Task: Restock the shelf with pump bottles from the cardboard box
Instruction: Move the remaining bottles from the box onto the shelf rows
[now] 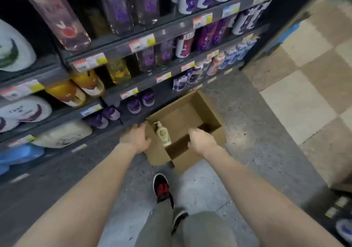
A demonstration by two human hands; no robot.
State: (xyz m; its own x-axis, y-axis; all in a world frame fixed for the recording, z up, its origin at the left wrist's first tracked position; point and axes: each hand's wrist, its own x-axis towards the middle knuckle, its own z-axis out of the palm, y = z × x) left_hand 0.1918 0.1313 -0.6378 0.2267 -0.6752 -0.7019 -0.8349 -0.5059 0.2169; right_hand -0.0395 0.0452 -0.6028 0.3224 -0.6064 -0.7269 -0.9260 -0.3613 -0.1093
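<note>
In the head view, an open box [182, 126] stood on the floor [257, 132] just in front of the bottom shelf [122, 121]. Only one bottle [163, 134] showed inside it, a cream pump bottle propped in the box's left corner, pump end pointing toward the shelf. The rest of the box's bottom looked bare.

The left hand [136, 137] rested against the outside of the box's left wall, its fingers [141, 127] loosely curled at the rim and holding nothing that could be seen. The right hand [202, 140] hovered over the box's near edge, fingers [192, 132] bent downward and partly closed, empty as far as the picture showed; whether they touched the cardboard could not be told. Neither hand was on the bottle.

The shelves above were crowded with purple, orange and white bottles, though blur made it impossible to pick out any matching the cream one.

Judging by the near-empty box, the restocking seemed close to done: one bottle was left to lift out and place, and the spot meant for it was not clear.
</note>
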